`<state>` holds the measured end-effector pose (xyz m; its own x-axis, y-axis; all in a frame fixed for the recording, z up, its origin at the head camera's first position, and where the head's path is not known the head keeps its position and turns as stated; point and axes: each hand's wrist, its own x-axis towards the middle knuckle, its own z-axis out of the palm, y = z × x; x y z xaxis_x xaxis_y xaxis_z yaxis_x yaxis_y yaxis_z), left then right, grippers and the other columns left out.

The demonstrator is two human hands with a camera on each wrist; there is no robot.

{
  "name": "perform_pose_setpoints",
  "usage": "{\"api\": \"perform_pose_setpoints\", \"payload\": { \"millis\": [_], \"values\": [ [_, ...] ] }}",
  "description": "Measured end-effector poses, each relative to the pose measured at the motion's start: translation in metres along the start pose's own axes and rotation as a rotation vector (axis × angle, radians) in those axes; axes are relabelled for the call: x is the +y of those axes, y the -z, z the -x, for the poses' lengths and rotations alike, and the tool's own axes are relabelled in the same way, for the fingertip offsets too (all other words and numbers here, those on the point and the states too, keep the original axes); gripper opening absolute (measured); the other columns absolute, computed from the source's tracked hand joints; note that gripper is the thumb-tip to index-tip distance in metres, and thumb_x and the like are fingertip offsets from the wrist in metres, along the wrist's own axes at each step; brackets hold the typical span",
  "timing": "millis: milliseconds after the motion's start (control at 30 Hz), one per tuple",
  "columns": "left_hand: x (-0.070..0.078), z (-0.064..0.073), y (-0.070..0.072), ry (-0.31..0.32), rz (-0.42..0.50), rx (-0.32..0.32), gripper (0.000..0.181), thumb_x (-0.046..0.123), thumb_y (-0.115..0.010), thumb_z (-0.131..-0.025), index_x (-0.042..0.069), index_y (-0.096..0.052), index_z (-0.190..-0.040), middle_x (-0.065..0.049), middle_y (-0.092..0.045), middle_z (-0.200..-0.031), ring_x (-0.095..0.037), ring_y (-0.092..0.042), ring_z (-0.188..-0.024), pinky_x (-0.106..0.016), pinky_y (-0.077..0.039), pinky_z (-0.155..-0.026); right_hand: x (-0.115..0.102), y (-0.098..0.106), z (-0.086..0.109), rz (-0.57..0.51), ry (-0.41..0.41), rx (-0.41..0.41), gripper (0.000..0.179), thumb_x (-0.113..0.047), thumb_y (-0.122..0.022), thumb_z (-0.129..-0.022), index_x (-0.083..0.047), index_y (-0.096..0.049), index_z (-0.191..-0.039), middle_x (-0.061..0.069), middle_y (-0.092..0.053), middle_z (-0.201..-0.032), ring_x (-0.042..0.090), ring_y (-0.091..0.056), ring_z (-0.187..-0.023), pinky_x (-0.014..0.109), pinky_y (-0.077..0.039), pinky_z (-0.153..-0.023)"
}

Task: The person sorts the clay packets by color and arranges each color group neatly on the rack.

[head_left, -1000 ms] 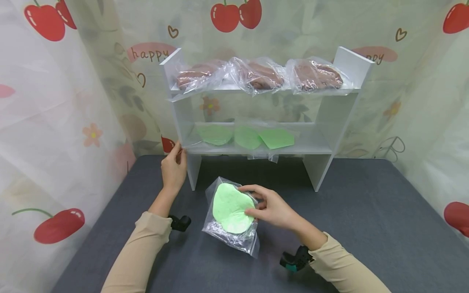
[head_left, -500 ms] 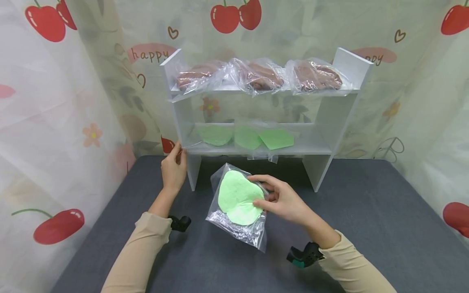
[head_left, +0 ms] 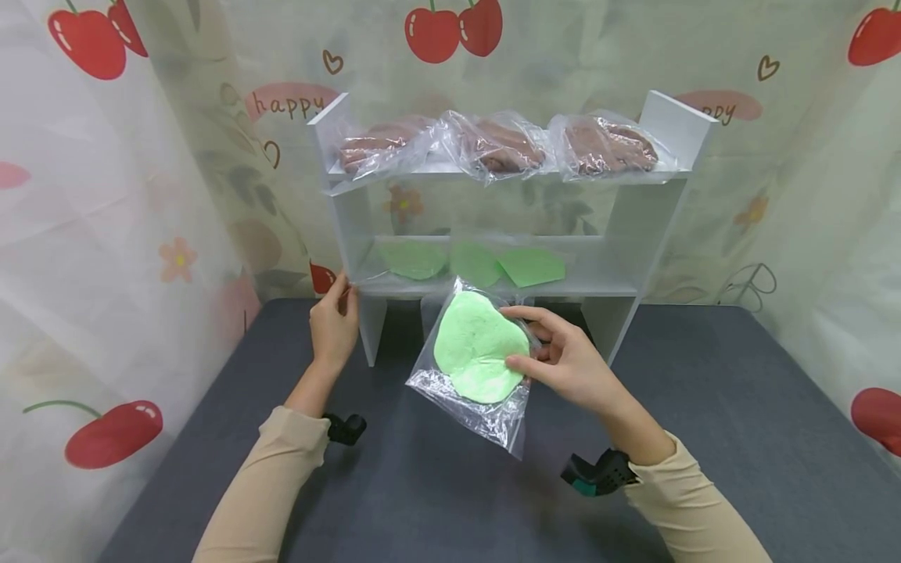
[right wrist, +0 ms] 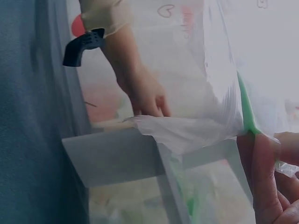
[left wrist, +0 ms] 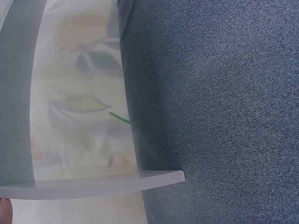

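My right hand (head_left: 577, 363) pinches the right side of a clear plastic bag (head_left: 450, 395) that holds a flat, light green, rounded piece (head_left: 479, 344). Thumb lies in front and fingers go behind. The bag is held up before the lower part of a white two-tier shelf rack (head_left: 626, 258), overlapping the lower shelf's front edge in the head view. At the rack's left side, my left hand (head_left: 334, 324) grips the side panel near the lower shelf; one fingertip (left wrist: 5, 212) shows beside that panel in the left wrist view.
Several bagged flat green pieces (head_left: 415, 259) lie on the lower shelf. Above them, three bags of brown lumps (head_left: 608, 147) fill the top shelf. The rack stands at the back of a dark table (head_left: 704, 407), before a printed curtain (head_left: 584, 47).
My right hand has raised the bagged green piece from near the table, moving it up and right toward the lower shelf. The left hand stays at the rack's side.
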<state>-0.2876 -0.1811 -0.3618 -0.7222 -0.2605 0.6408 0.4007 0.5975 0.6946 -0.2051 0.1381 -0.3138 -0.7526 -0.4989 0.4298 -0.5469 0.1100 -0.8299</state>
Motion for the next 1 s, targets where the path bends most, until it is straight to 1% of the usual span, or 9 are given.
{"api": "perform_pose_setpoints", "payload": {
  "millis": [167,233,400,467,600,767,867,1000],
  "values": [
    [0.0,-0.001,0.0,-0.004,0.003,0.004,0.037,0.01,-0.054,-0.094,0.009,-0.055,-0.131,-0.02,-0.065,-0.115,-0.033,-0.067,-0.099,-0.047,-0.055,-0.078,-0.005,0.009,-0.003,-0.004,0.028,0.04,0.054,-0.002,-0.064,-0.086,-0.002,-0.044,-0.135,-0.002,-0.059,-0.086,0.011,-0.051,-0.05,0.027,-0.051,-0.053],
    [0.0,-0.001,-0.001,-0.002,0.002,0.004,0.037,0.01,-0.053,-0.095,0.01,-0.055,-0.132,-0.02,-0.065,-0.115,-0.033,-0.067,-0.099,-0.047,-0.055,-0.078,-0.007,0.012,-0.005,-0.003,0.034,0.066,0.054,-0.001,-0.064,-0.085,-0.002,-0.044,-0.135,-0.005,-0.062,-0.093,0.01,-0.049,-0.049,0.026,-0.05,-0.053],
    [0.0,-0.001,0.0,-0.002,-0.001,0.008,0.037,0.01,-0.054,-0.094,0.009,-0.055,-0.132,-0.02,-0.065,-0.116,-0.033,-0.067,-0.098,-0.047,-0.055,-0.077,-0.01,0.02,-0.008,-0.033,0.007,0.127,0.055,0.003,-0.064,-0.084,-0.004,-0.044,-0.135,-0.009,-0.063,-0.099,0.009,-0.057,-0.055,0.025,-0.052,-0.054],
    [0.0,-0.001,0.0,-0.003,-0.001,0.01,0.037,0.01,-0.054,-0.094,0.009,-0.055,-0.131,-0.021,-0.065,-0.115,-0.033,-0.067,-0.097,-0.047,-0.055,-0.077,-0.01,0.023,-0.009,-0.06,-0.004,0.146,0.055,0.004,-0.063,-0.084,-0.005,-0.044,-0.135,-0.006,-0.063,-0.091,0.009,-0.06,-0.058,0.025,-0.053,-0.056],
    [0.0,0.0,0.0,-0.002,-0.003,0.011,0.037,0.011,-0.054,-0.095,0.01,-0.055,-0.131,-0.021,-0.065,-0.114,-0.034,-0.068,-0.095,-0.048,-0.055,-0.076,-0.01,0.028,-0.009,-0.107,-0.013,0.191,0.055,0.006,-0.062,-0.084,-0.006,-0.044,-0.135,-0.005,-0.063,-0.092,0.009,-0.062,-0.062,0.023,-0.054,-0.057],
    [0.0,0.0,-0.001,0.005,-0.004,0.01,0.037,0.012,-0.053,-0.095,0.01,-0.055,-0.132,-0.021,-0.066,-0.114,-0.035,-0.068,-0.095,-0.049,-0.054,-0.076,-0.008,0.037,-0.009,-0.094,-0.012,0.273,0.054,0.005,-0.062,-0.085,-0.008,-0.046,-0.134,-0.005,-0.063,-0.087,0.009,-0.063,-0.062,0.021,-0.052,-0.058],
    [0.0,0.0,-0.001,0.011,-0.002,0.006,0.037,0.012,-0.053,-0.095,0.01,-0.055,-0.132,-0.021,-0.065,-0.115,-0.034,-0.068,-0.096,-0.048,-0.055,-0.076,-0.006,0.043,-0.009,-0.093,0.0,0.318,0.053,0.006,-0.061,-0.085,-0.008,-0.047,-0.134,-0.005,-0.062,-0.088,0.008,-0.064,-0.062,0.02,-0.052,-0.058],
    [-0.001,0.0,-0.001,0.011,-0.001,0.004,0.037,0.012,-0.053,-0.095,0.009,-0.055,-0.132,-0.02,-0.065,-0.115,-0.034,-0.067,-0.097,-0.048,-0.055,-0.076,-0.003,0.051,-0.01,-0.135,0.012,0.368,0.053,0.008,-0.06,-0.085,-0.007,-0.046,-0.134,-0.004,-0.063,-0.093,0.007,-0.063,-0.06,0.019,-0.052,-0.056]
  ]
}}
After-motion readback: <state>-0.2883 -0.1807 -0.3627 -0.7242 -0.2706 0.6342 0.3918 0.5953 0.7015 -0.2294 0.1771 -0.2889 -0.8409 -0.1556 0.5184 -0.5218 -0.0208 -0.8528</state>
